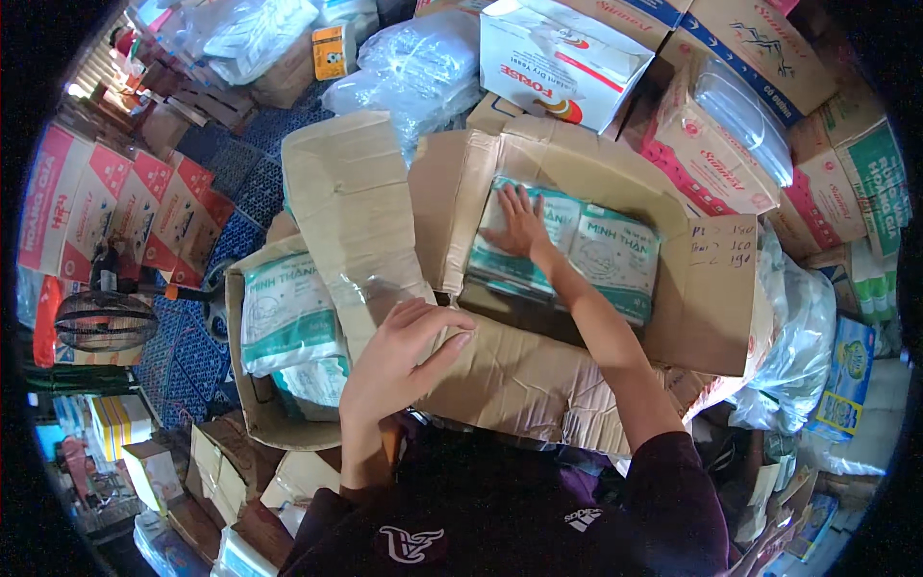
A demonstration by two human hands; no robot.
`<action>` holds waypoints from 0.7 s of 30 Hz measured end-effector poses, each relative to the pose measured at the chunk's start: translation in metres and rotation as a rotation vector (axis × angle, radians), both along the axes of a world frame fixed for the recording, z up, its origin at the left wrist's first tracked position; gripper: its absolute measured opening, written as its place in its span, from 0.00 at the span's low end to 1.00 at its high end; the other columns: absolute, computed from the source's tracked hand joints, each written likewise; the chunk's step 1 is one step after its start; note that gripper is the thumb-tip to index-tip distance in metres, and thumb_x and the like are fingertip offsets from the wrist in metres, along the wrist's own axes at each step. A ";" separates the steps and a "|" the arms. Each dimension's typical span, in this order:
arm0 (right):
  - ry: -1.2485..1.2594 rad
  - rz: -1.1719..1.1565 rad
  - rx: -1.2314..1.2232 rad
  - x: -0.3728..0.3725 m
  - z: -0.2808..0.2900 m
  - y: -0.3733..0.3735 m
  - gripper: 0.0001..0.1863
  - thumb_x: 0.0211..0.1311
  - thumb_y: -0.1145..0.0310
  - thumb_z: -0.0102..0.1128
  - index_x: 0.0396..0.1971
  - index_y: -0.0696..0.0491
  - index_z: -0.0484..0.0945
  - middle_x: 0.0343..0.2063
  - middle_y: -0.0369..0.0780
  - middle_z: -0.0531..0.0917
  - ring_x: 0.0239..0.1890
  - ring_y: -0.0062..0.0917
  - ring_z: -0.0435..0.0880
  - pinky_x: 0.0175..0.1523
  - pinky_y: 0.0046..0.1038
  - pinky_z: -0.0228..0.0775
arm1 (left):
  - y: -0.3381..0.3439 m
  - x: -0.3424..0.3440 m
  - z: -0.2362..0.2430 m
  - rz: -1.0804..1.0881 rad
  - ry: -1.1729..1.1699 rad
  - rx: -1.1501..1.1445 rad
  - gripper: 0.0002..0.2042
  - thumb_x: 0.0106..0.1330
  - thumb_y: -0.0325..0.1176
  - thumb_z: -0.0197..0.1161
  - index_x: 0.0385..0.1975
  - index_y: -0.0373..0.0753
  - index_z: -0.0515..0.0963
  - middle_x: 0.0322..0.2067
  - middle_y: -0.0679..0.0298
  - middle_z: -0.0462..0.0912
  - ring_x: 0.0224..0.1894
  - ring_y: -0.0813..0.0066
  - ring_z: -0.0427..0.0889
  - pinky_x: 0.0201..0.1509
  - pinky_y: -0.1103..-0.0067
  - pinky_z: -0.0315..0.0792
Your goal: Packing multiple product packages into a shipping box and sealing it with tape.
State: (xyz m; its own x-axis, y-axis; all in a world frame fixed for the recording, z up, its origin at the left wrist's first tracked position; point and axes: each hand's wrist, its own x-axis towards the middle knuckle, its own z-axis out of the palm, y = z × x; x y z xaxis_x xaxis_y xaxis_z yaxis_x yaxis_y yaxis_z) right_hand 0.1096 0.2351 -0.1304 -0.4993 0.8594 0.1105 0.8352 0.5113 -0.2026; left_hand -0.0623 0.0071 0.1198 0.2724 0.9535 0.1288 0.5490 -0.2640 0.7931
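Note:
In a large open cardboard box (707,332) in front of me lie white-and-green printed packets (615,262), stacked side by side. My right hand (517,221) reaches over the near wall and rests on the left stack, palm down with the fingers spread. My left hand (406,358) hovers near the box's front left corner, holding nothing; its fingers are loosely bent and the thumb stands apart. Just below it runs the creased front flap (529,385). To the left, a smaller box (260,409) contains more white-and-green packets (293,313), partly covered by a raised cardboard flap (351,197).
Behind the large box stand a white carton (562,62) and other cartons (716,139). Plastic-wrapped goods (413,67) lie at the far side, with clear bags (793,317) to the right. A black fan (106,317) and red-and-white cartons (106,207) are at the left.

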 end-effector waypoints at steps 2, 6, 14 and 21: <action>-0.010 -0.003 -0.091 -0.004 0.004 0.009 0.49 0.47 0.31 0.49 0.63 0.50 0.55 0.66 0.43 0.52 0.69 0.39 0.46 0.66 0.55 0.33 | -0.001 -0.002 -0.003 0.043 -0.021 0.046 0.07 0.58 0.26 0.59 0.36 0.37 0.76 0.32 0.58 0.79 0.38 0.59 0.76 0.45 0.72 0.69; -0.037 -0.038 -0.228 -0.007 0.014 0.025 0.49 0.47 0.29 0.48 0.62 0.51 0.58 0.66 0.41 0.54 0.69 0.36 0.47 0.67 0.54 0.32 | -0.001 -0.004 -0.001 0.026 -0.018 0.023 0.07 0.58 0.26 0.59 0.36 0.37 0.76 0.32 0.58 0.79 0.37 0.59 0.76 0.44 0.72 0.69; -0.197 0.150 -0.135 0.010 0.008 -0.012 0.56 0.46 0.29 0.49 0.66 0.53 0.44 0.67 0.50 0.42 0.69 0.46 0.36 0.63 0.62 0.26 | -0.006 -0.014 0.007 0.066 -0.037 0.059 0.06 0.59 0.29 0.58 0.35 0.38 0.74 0.33 0.58 0.80 0.37 0.58 0.76 0.47 0.69 0.67; -0.156 0.247 0.033 0.045 0.026 -0.043 0.58 0.40 0.27 0.51 0.67 0.50 0.45 0.68 0.47 0.42 0.70 0.44 0.35 0.63 0.64 0.26 | -0.007 -0.013 0.009 0.081 -0.001 0.060 0.06 0.58 0.29 0.59 0.34 0.37 0.74 0.32 0.58 0.79 0.37 0.56 0.76 0.46 0.70 0.68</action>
State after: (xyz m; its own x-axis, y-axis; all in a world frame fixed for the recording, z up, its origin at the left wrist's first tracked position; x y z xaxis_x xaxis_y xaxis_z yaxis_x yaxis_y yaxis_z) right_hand 0.1542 0.1919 -0.1040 -0.7061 0.7069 0.0418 0.7044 0.7072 -0.0615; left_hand -0.0748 0.0000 0.1284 0.1942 0.9631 0.1866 0.5697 -0.2656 0.7778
